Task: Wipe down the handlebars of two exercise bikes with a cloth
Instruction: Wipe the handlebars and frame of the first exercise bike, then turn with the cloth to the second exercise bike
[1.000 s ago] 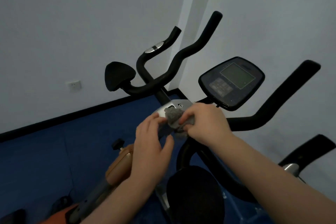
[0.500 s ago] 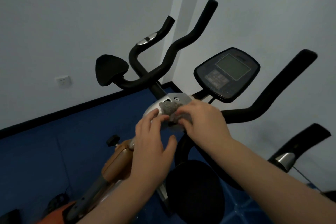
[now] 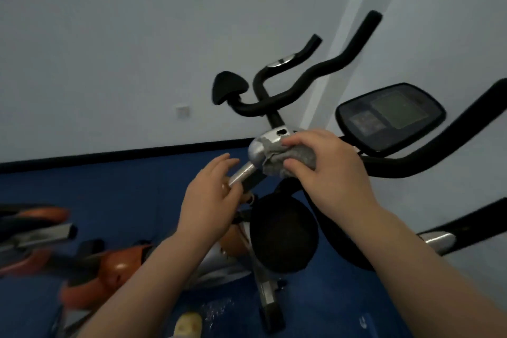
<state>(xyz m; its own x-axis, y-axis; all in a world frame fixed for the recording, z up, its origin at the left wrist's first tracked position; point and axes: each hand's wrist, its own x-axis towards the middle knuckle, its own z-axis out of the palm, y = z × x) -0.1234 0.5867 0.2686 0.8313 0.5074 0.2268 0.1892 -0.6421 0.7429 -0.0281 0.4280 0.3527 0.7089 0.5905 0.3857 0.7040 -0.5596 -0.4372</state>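
My right hand [image 3: 332, 170] grips a crumpled grey cloth [image 3: 288, 158] and presses it against the silver housing [image 3: 260, 145] at the top of the far bike's post. My left hand [image 3: 211, 197] hovers just left of it, fingers spread, next to the silver tube [image 3: 241, 171] below the housing. The far bike's black handlebars [image 3: 310, 74] rise above the cloth, apart from it. The near bike's black handlebar [image 3: 444, 145] curves to the right, under its console [image 3: 389, 115].
A black saddle [image 3: 282, 233] sits below my hands. The orange and silver bike body [image 3: 123, 263] lies low at the left on the blue floor [image 3: 109, 189]. White walls meet in a corner behind the bikes. A chrome-tipped grip [image 3: 439, 239] is at the right.
The view has swung left and down. My left hand has let go of the cloth and drawn away to the left; my right hand keeps the cloth on the silver housing.
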